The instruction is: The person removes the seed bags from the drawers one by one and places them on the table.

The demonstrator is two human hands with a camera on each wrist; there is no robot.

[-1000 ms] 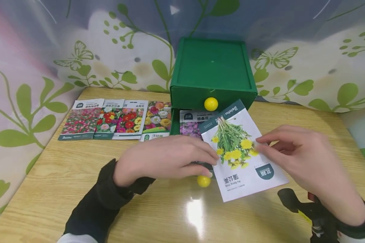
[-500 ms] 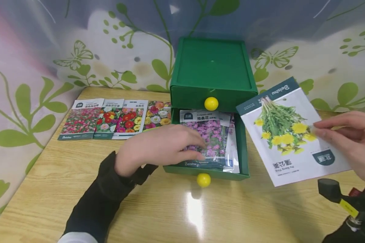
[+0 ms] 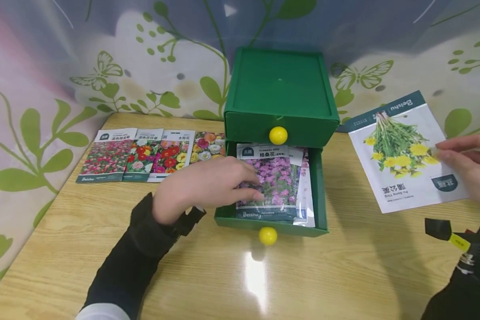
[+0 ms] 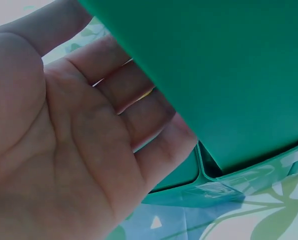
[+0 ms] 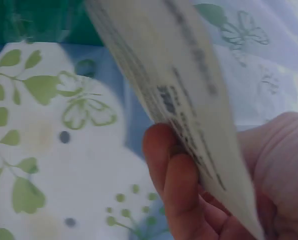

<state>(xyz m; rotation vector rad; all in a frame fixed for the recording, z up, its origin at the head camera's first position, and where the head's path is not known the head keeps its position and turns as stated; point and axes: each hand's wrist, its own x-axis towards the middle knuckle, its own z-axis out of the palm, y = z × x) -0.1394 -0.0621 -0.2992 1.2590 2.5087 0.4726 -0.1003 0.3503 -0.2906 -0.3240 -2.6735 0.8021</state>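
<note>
Landmark: green drawer box (image 3: 280, 95) at the back of the wooden table (image 3: 84, 231). Left of it, four seed packets (image 3: 152, 155) lie in a row, flat. Left hand (image 3: 206, 186), fingers relaxed and nearly straight, rests on the purple-flower packet (image 3: 276, 178) inside the box's pulled-out lower drawer (image 3: 320, 195) (yellow knob (image 3: 267, 236) at its front). Right of the box, right hand (image 3: 470, 166) pinches the dandelion seed packet (image 3: 404, 151) by its right edge, held above the table.

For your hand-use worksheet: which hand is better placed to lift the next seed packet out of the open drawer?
The left hand: its fingers already rest on the purple-flower packet in the drawer. The right hand pinches the dandelion packet.
</note>
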